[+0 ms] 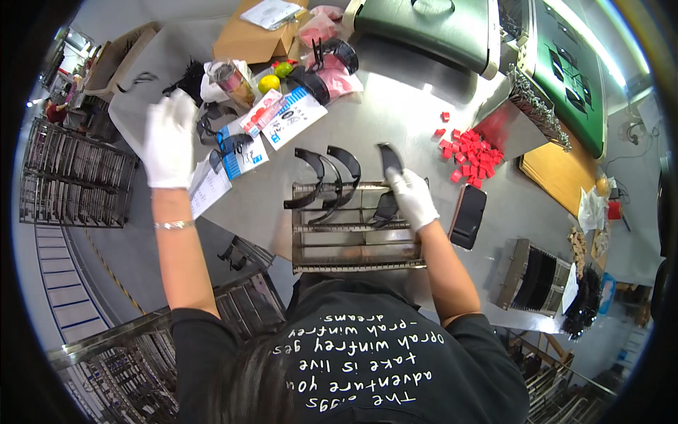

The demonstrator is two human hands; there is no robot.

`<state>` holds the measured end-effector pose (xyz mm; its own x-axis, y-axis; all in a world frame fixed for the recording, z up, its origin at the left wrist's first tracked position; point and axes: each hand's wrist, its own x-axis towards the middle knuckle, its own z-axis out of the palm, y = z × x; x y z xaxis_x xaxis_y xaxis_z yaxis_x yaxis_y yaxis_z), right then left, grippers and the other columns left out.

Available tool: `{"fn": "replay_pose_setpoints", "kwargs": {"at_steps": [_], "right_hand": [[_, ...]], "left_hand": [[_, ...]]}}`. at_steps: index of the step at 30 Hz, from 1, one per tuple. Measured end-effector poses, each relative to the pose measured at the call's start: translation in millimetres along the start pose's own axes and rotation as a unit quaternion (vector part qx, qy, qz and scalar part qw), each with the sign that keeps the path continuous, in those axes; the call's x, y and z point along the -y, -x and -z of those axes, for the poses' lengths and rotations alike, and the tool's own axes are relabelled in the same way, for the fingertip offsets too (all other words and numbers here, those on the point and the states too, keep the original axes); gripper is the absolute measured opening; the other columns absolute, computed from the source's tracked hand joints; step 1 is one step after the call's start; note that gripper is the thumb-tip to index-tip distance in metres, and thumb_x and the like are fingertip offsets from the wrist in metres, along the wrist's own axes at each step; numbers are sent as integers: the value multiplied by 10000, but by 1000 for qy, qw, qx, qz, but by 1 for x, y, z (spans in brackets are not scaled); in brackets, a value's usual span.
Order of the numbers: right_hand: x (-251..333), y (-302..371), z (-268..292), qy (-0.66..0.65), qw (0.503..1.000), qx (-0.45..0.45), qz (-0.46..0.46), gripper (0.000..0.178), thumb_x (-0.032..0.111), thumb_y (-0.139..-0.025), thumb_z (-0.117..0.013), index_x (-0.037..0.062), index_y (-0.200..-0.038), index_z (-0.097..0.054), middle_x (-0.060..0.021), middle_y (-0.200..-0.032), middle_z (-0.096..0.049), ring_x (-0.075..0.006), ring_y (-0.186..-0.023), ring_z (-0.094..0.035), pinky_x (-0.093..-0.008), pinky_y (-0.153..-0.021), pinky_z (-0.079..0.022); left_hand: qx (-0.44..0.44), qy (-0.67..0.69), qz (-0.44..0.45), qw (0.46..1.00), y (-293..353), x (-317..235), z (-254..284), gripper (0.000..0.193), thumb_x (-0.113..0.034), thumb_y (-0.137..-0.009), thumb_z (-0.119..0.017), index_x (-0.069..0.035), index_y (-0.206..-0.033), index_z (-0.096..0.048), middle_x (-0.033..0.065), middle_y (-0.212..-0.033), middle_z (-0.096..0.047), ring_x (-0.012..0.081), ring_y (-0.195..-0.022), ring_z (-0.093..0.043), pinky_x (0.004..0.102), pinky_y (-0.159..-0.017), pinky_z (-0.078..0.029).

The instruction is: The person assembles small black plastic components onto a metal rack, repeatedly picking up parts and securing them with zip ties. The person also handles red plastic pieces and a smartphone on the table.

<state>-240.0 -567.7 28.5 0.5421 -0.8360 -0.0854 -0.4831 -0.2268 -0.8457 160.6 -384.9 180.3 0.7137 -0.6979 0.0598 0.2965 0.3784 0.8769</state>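
Note:
My right hand, in a white glove, grips a black curved band over the right end of a slotted metal rack. Other black curved bands stand in the rack's left part, one of them a looped band. A darker band lies by my right fingers, partly hidden by them. Away to the left, my gloved left hand is raised beside the table's left part with its fingers stretched out. It holds nothing that I can see, and black bands lie close to its right.
Red small blocks lie in a pile at the right. A phone rests beside my right forearm. Labelled cards, yellow fruit and a cardboard box are at the back left. A green-topped machine stands behind.

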Motion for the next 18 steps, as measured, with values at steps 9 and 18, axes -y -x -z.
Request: {"fn": "replay_pose_setpoints", "kwargs": {"at_steps": [9,18], "right_hand": [[29,-39,-16,247,960,128,4,402,396,-1068,-504,19,-1135,-626,-280,-982,-730,-483,-959,-693,-547,-870,-535],[185,-171,-15,120,977,149,91,460,438,-1009,-631,12,-1146,-735,-103,-888,-772,-138,-661,-681,-309,-624,-550]], "left_hand": [[287,-536,-258,751,157,132,-98,245,-59,-841,-750,-125,-1071,-698,66,-1040,-710,288,-1042,-676,424,-941,-524],[297,-453,-270,796,135,126,-102,290,-40,-813,-719,-52,-1084,-617,106,-1079,-614,335,-1069,-628,476,-993,-514]]}}
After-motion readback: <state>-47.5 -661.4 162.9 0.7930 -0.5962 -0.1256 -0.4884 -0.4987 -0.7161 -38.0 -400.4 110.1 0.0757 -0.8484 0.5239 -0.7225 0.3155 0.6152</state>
